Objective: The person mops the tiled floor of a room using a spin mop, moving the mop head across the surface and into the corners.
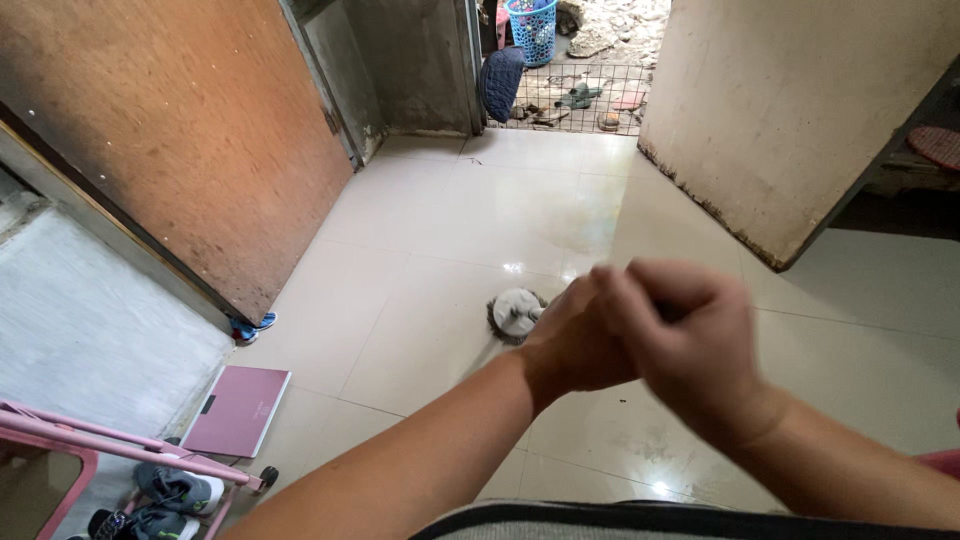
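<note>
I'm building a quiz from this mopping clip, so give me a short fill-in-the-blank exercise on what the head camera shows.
1. Both hands, left hand and right hand, are clasped around a mop ____.
2. The round mop head rests on the glossy tiled ____.
3. The flat pink scale lies near the wooden ____.
4. The blue basket stands beyond the wire ____.

Missing words: handle; floor; door; fence

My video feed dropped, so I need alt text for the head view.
Both hands, left hand and right hand, grip a handle together above a round mop head on a glossy tiled floor. A wooden door stands open at left.
</note>
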